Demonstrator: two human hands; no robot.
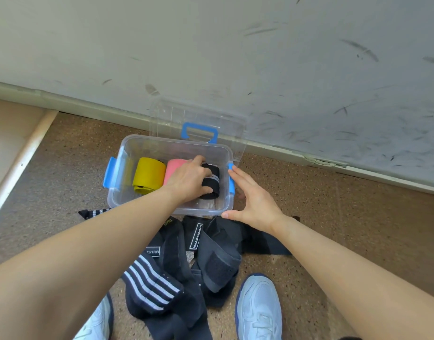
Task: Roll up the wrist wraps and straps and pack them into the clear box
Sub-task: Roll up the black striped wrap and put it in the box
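The clear box (127, 153) with blue latches sits on the floor by the wall, its lid (198, 114) standing up behind it. Inside lie a yellow roll (148, 175) and a pink roll (173, 168). My left hand (186, 180) is down in the box and grips a rolled black wrap (211, 182) with a grey stripe, at the right end. My right hand (250, 200) lies flat against the box's right outer wall, fingers straight. A heap of unrolled black wraps and straps (186, 266) lies in front of the box.
A scuffed white wall (260, 57) and skirting run behind the box. A pale wooden step (15, 143) sits at the left. My two light sneakers, the right one (257, 307), stand on the speckled brown floor beside the heap. A striped strap end (93, 213) pokes out at left.
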